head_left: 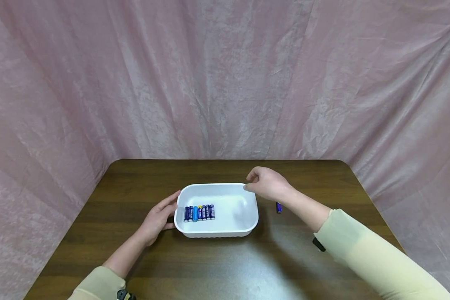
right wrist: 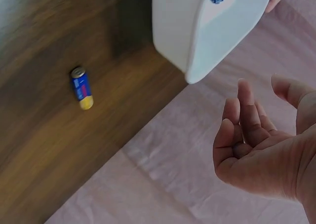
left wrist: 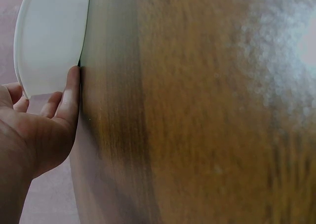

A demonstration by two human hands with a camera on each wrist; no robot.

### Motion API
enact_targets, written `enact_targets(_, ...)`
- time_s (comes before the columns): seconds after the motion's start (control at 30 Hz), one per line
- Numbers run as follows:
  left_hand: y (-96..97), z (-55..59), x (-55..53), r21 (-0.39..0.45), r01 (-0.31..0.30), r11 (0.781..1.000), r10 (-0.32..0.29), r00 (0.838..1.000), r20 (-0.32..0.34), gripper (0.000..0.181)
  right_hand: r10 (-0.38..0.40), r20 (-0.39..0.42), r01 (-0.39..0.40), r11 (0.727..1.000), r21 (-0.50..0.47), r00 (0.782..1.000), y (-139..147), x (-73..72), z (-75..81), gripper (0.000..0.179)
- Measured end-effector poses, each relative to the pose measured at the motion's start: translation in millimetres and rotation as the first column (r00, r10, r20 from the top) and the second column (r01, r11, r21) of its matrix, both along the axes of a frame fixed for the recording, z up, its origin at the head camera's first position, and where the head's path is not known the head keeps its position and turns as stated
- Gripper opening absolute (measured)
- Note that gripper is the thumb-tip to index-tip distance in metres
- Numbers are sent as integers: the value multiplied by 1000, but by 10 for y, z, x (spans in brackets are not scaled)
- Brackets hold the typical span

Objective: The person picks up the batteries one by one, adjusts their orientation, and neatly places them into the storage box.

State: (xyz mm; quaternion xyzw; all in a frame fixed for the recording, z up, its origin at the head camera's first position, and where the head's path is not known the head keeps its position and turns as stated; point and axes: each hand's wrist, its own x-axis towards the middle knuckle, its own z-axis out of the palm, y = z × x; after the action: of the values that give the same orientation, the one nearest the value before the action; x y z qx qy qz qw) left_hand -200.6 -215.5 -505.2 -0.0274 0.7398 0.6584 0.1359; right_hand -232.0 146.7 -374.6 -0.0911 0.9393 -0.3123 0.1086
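Note:
A white plastic basin [head_left: 232,212] stands on the table, with a row of batteries [head_left: 204,212] lying side by side at its left end. Most are dark blue or purple; one is light blue and one has a yellow end. My left hand [head_left: 159,216] rests its extended fingers against the basin's left side, also seen in the left wrist view. Above the basin's far right corner is my right hand [head_left: 268,183], its fingers loosely bent with nothing between them. A single blue battery with a yellow end [right wrist: 82,88] lies on the table right of the basin, below my right forearm.
The brown wooden table [head_left: 142,179] has rounded far corners. Behind and beside it hangs a pink velvet curtain [head_left: 217,83]. Light glares off the tabletop in front of the basin.

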Motion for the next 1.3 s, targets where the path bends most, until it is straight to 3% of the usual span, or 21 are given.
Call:
enact_targets(0.37, -36, -55, -10, 9, -13, 1000, 13, 1000, -3, 49, -42, -13, 43, 998, 41, 999, 391, -13, -36, 41)
enact_targets(0.57, -28, -66, -10, 13, -10, 1000, 10, 1000, -8, 49, -44, -65, 53, 990, 132, 997, 542, -1, -99, 43)
enact_targets(0.73, -26, -55, -6, 7, -12, 1000, 12, 1000, -5, 48, -51, -113, 73, 978, 197, 992, 646, 20, -178, 42)
enact_targets(1.3, -31, -55, -14, 14, -13, 1000, 13, 1000, -7, 48, -46, -122, 80, 952, 295, 991, 777, 12, -557, 42)
